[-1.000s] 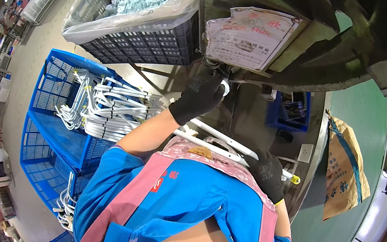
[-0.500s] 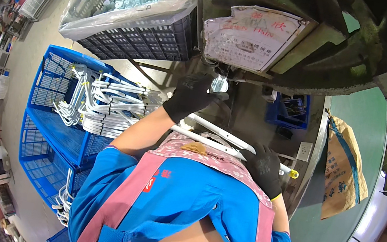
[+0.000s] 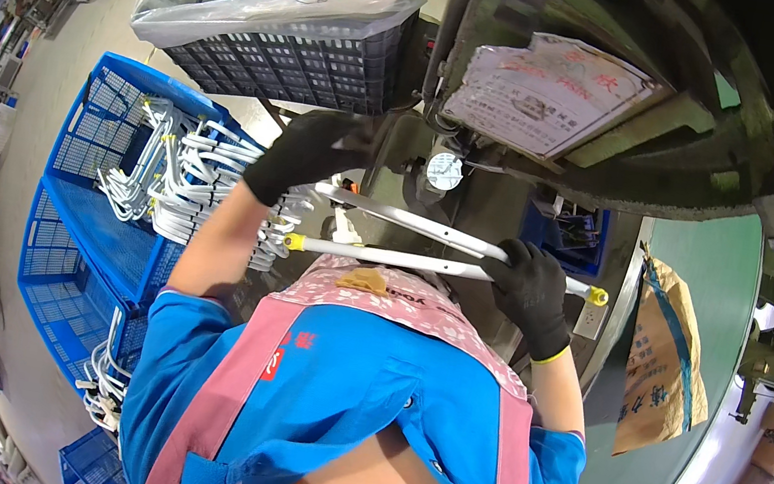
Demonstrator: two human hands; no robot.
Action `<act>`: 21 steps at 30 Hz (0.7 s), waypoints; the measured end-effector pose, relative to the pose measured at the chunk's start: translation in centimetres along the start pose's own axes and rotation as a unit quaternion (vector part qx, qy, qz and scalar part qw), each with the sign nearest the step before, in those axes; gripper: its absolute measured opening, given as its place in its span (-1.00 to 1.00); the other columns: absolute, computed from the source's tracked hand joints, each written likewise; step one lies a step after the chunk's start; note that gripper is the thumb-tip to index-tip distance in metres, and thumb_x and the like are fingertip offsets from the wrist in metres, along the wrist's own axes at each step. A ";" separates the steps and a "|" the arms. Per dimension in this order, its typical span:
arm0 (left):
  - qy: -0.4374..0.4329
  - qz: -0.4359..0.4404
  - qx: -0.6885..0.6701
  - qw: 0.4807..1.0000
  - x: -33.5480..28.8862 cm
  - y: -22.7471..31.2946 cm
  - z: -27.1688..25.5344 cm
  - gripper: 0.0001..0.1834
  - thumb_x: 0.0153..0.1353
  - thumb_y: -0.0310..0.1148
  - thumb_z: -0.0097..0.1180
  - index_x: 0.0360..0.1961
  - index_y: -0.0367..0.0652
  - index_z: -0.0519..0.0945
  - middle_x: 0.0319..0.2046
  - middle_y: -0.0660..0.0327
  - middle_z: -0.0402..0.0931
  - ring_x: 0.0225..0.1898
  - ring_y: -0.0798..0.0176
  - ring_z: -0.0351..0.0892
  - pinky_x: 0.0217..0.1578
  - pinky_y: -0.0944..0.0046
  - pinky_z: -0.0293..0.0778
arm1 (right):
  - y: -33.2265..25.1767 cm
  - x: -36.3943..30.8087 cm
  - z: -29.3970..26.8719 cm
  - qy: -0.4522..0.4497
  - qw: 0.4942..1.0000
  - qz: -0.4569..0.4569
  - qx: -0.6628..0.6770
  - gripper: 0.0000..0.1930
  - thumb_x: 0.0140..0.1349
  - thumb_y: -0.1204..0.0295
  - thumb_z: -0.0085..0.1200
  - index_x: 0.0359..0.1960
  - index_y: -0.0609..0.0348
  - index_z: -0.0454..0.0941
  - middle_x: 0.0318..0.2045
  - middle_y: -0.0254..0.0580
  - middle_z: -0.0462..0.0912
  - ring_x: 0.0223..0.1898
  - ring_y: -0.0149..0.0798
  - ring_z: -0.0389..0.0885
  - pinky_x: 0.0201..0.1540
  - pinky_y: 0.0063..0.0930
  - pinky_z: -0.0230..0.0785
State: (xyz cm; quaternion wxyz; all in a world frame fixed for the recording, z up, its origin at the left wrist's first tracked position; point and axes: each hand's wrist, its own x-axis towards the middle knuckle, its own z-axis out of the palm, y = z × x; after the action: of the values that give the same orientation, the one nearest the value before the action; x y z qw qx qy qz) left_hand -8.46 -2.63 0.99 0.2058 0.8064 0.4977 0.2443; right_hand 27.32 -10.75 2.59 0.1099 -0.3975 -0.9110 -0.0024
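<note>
White metal tubes (image 3: 404, 260) with yellow end caps, apparently one bent frame, lie crosswise in front of my pink apron. My right hand (image 3: 530, 283), in a black glove, is closed around them near their right end. My left hand (image 3: 312, 151), also black-gloved, is raised above their left end, apart from them. Motion smears its fingers, so whether anything is in them does not show. A pale round disc (image 3: 444, 171) sits under the dark green machine (image 3: 622, 97), to the right of my left hand.
Blue crates (image 3: 88, 245) at left hold several bent white tubes (image 3: 200, 177). A black plastic-lined crate (image 3: 284, 59) of pale blue pieces stands at the far left. A blue bin (image 3: 565, 235) lies beyond my right hand; a brown sack (image 3: 666, 367) rests on the green surface (image 3: 719, 285).
My left hand has moved left, away from the pale disc, which shows more fully. The tubes are more level, and a yellow-capped left end has come into sight. My right hand still grips them.
</note>
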 end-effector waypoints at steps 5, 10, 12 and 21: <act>-0.114 -0.183 -0.225 0.950 -4.6 -2.6 -0.8 -0.74 0.16 -0.30 0.25 -0.22 -0.26 0.63 -0.44 0.18 0.62 -0.39 0.36 0.55 -0.31 0.32 0.46 | 1.5 3.4 0.2 0.023 0.995 0.078 0.063 -0.91 0.01 0.34 0.16 -0.40 -0.08 0.60 -0.37 -0.32 0.55 -0.37 -0.16 0.57 -0.46 -0.26 0.39; -0.016 -0.226 -0.269 0.936 -5.5 -2.0 -0.9 -0.78 0.14 -0.31 0.23 -0.32 -0.29 0.65 -0.49 0.19 0.60 -0.42 0.38 0.52 -0.34 0.34 0.41 | 5.0 4.6 1.4 0.086 0.994 -0.067 -0.018 -0.67 0.01 0.39 0.12 -0.12 -0.13 0.60 -0.34 -0.17 0.57 -0.31 -0.08 0.58 -0.29 -0.25 0.44; 0.007 -0.222 -0.240 0.945 -5.3 -1.4 -1.2 -0.77 0.13 -0.31 0.23 -0.34 -0.29 0.65 -0.51 0.17 0.60 -0.44 0.37 0.53 -0.37 0.34 0.41 | 6.5 4.6 2.5 0.023 0.982 0.017 0.186 -0.65 0.03 0.38 0.10 -0.07 -0.13 0.59 -0.27 -0.15 0.59 -0.24 -0.06 0.58 -0.19 -0.25 0.45; 0.043 -0.217 -0.174 0.959 -4.5 -0.7 -1.3 -0.68 0.07 -0.24 0.29 -0.33 -0.34 0.65 -0.59 0.12 0.55 -0.55 0.31 0.53 -0.48 0.31 0.39 | 9.4 4.7 5.5 0.194 0.969 -0.125 -0.088 -0.66 0.13 0.31 0.06 -0.04 0.05 0.57 -0.13 -0.09 0.61 -0.13 -0.09 0.59 -0.07 -0.25 0.47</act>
State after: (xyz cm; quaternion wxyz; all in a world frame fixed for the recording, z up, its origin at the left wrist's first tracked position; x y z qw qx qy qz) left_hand -11.42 -6.27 0.75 0.3696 0.6191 0.6190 0.3114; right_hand 29.98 -0.40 -2.65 0.2479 -0.2808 -0.9108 -0.1737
